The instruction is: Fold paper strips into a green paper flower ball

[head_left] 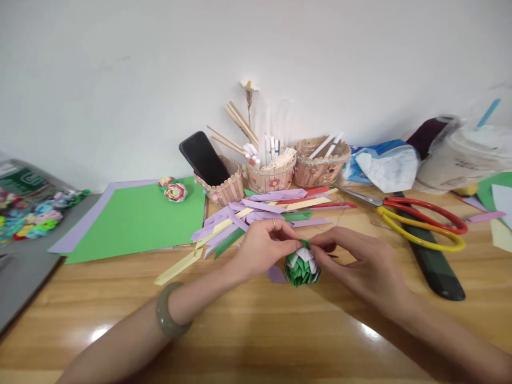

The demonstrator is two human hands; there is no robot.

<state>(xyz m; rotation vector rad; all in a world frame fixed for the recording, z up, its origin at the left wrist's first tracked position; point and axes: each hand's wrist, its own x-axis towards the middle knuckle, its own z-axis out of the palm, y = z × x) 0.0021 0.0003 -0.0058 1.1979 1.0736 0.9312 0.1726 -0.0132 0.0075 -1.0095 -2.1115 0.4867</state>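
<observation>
Left hand (262,248), right hand (370,266), paper ball (303,268) between

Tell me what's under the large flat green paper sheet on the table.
A lilac paper sheet peeks out along the left and far edges of the large flat green paper sheet. Anything lying fully beneath is covered, so I can't tell.

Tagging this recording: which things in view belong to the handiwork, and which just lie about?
Likely in the job:
- green-and-white folded paper piece, held by left hand and right hand
- folded paper strips
- scissors

Likely just lying about:
- phone
- plastic cup
- blue packet
</observation>
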